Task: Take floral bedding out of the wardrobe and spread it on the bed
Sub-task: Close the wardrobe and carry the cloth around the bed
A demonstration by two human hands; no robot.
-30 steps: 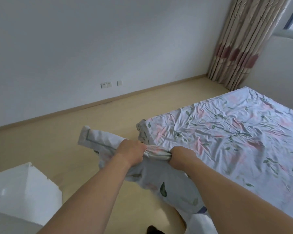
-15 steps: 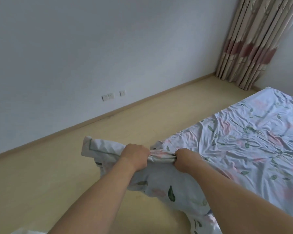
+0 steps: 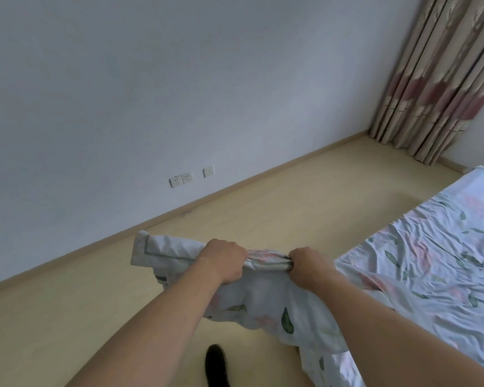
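Observation:
The floral bedding [image 3: 266, 300], white with pink flowers and green leaves, hangs bunched in front of me above the floor. My left hand [image 3: 224, 259] grips its gathered top edge, and my right hand [image 3: 308, 263] grips the same edge a short way to the right. A corner of the fabric sticks out to the left of my left hand. The rest of the cloth runs down and right onto the bed [image 3: 442, 261], where it lies spread and wrinkled.
Light wooden floor [image 3: 263, 213] lies between me and the white wall, which has sockets [image 3: 180, 179] low down. Patterned curtains [image 3: 442, 79] hang in the far right corner. My dark-socked foot [image 3: 217, 364] shows at the bottom.
The view has swung left, so the bed sits further right and the white box at lower left is out of frame. Both hands keep their grip, now slightly further apart.

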